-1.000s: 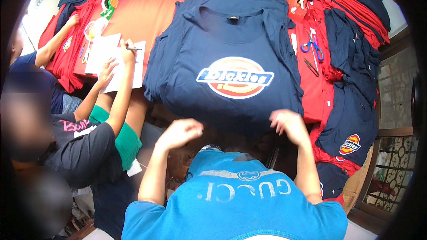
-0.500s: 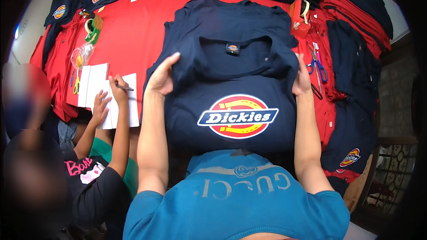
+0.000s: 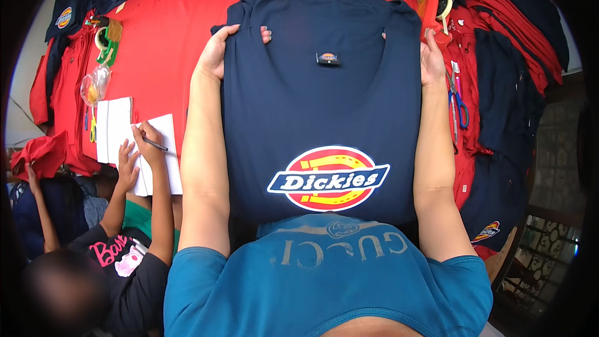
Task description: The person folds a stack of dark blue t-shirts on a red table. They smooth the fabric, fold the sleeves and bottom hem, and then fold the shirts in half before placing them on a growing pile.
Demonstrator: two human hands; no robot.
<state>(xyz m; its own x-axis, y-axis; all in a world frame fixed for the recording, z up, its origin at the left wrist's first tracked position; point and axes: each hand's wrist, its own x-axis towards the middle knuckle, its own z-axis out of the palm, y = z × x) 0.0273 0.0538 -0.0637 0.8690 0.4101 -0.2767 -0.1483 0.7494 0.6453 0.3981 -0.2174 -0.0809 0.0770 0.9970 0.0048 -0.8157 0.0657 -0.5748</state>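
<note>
A navy T-shirt (image 3: 324, 112) with a red, yellow and white printed emblem on its chest is spread out in front of me, its wide neckline facing up. My left hand (image 3: 218, 53) grips its left shoulder, the fingertips showing inside the neck opening. On the other side, my right hand (image 3: 432, 61) is closed round the right shoulder; most of its fingers are hidden behind the cloth, with one tip peeping out at the neckline. A small neck label (image 3: 328, 58) shows inside the back collar. The shirt's lower edge hangs near my chest.
A red cloth (image 3: 156, 43) covers the table. At left, a co-worker's hand (image 3: 150, 142) holds a pen over an open notebook (image 3: 115, 128); another person handles red fabric (image 3: 40, 156). Tape dispensers (image 3: 107, 40) (image 3: 435, 15), blue-handled scissors (image 3: 460, 109) and garment piles (image 3: 508, 87) lie around.
Both my hands have moved farther out, drawing the shirt's shoulders away from me, and the neck opening looks longer. Red fabric in another person's hand has come into view at left.
</note>
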